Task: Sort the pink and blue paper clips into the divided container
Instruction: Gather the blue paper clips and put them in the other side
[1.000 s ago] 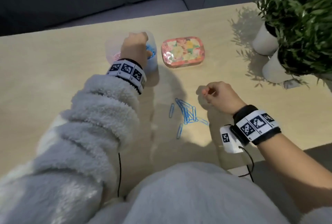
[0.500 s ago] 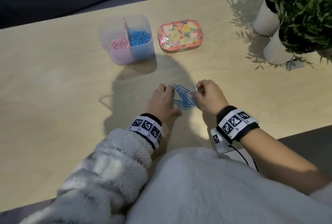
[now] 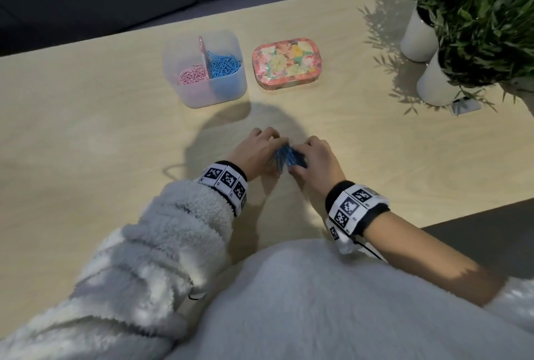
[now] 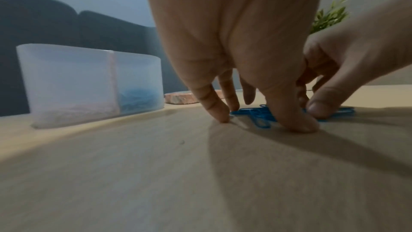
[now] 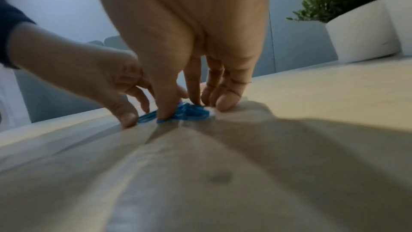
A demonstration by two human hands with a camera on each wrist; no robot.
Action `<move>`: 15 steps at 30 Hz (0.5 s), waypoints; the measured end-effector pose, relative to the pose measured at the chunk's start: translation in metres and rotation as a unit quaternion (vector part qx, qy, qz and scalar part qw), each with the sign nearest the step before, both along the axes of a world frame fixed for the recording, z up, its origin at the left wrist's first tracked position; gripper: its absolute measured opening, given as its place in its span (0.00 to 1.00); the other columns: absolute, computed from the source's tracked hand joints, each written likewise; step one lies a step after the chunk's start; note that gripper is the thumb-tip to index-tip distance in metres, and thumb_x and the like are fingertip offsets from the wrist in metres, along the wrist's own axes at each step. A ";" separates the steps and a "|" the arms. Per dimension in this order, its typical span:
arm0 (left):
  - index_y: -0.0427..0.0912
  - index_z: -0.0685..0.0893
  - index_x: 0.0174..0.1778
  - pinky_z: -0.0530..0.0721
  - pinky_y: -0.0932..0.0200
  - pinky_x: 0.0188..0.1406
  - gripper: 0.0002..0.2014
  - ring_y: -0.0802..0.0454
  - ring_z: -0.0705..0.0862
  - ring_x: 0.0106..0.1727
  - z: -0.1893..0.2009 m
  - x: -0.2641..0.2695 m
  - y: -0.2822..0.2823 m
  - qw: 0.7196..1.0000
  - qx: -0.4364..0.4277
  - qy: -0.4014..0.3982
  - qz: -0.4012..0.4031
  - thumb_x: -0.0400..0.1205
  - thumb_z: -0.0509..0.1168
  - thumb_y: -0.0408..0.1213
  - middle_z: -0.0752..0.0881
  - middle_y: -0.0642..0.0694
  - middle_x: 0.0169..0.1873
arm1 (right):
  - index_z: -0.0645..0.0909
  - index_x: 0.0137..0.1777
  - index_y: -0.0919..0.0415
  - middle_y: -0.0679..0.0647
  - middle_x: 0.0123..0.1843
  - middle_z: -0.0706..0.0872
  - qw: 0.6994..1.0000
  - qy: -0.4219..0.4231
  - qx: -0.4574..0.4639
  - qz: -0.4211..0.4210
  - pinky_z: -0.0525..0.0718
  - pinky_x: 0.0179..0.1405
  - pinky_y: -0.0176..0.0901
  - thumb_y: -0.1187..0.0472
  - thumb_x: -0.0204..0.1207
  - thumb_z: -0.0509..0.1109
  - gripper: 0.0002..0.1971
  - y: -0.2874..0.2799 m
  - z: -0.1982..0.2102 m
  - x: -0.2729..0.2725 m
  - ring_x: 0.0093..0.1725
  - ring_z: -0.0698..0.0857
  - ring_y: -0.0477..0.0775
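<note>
On the wooden table, a small pile of blue paper clips (image 3: pixel 284 157) lies bunched between my two hands. My left hand (image 3: pixel 261 151) closes in from the left, its thumb and curved fingers set around the blue clips (image 4: pixel 254 114). From the right, my right hand (image 3: pixel 313 157) pinches the same blue clips (image 5: pixel 191 110) between thumb and fingers. Farther back stands the translucent divided container (image 3: pixel 202 96). Pink clips (image 3: pixel 192 75) fill its left half and blue clips (image 3: pixel 224 63) its right half. I see no loose pink clips.
A floral tin (image 3: pixel 286 63) sits just right of the container. Two white plant pots (image 3: pixel 419 39) (image 3: pixel 436 82) with leafy greenery stand at the far right. The table's front edge (image 3: pixel 462 215) runs close behind my right wrist.
My left hand has come back from the container to the table. Both hands have closed on the scattered blue clips and pushed them into one tight pile.
</note>
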State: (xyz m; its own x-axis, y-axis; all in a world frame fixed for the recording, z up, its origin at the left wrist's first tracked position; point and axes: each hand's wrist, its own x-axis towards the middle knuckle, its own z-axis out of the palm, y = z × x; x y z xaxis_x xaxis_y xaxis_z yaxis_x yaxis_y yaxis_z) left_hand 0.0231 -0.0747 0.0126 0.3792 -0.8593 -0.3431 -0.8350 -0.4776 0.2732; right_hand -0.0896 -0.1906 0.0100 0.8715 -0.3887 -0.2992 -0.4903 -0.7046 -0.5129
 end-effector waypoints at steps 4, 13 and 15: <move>0.40 0.75 0.66 0.77 0.48 0.60 0.18 0.39 0.77 0.57 -0.003 0.000 -0.005 1.000 -0.021 0.008 -0.007 0.80 0.64 0.40 0.76 0.38 0.61 | 0.80 0.61 0.61 0.60 0.53 0.77 1.000 -0.011 -0.017 0.002 0.74 0.50 0.45 0.66 0.77 0.63 0.13 0.008 -0.005 0.004 0.58 0.74 0.60; 0.35 0.80 0.56 0.77 0.46 0.48 0.10 0.38 0.80 0.53 -0.013 0.005 -0.004 0.999 -0.044 0.023 0.018 0.81 0.62 0.35 0.79 0.35 0.54 | 0.79 0.58 0.63 0.59 0.56 0.78 0.996 0.010 -0.064 0.057 0.77 0.51 0.49 0.64 0.78 0.64 0.11 0.014 -0.003 0.003 0.59 0.74 0.60; 0.36 0.81 0.55 0.77 0.47 0.49 0.11 0.40 0.78 0.55 -0.014 0.006 0.000 0.998 -0.053 0.016 0.023 0.82 0.61 0.37 0.80 0.37 0.54 | 0.79 0.58 0.64 0.60 0.57 0.79 0.995 0.015 -0.070 0.068 0.77 0.50 0.50 0.66 0.78 0.62 0.10 0.013 -0.003 0.006 0.58 0.75 0.61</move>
State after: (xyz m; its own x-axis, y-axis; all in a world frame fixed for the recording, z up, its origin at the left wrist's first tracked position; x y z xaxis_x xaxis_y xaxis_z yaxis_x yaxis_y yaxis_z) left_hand 0.0287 -0.0751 -0.0013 0.4086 -0.8738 -0.2636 -0.8033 -0.4814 0.3507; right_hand -0.0831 -0.1779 0.0073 0.9103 -0.3068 -0.2778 -0.3990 -0.8289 -0.3921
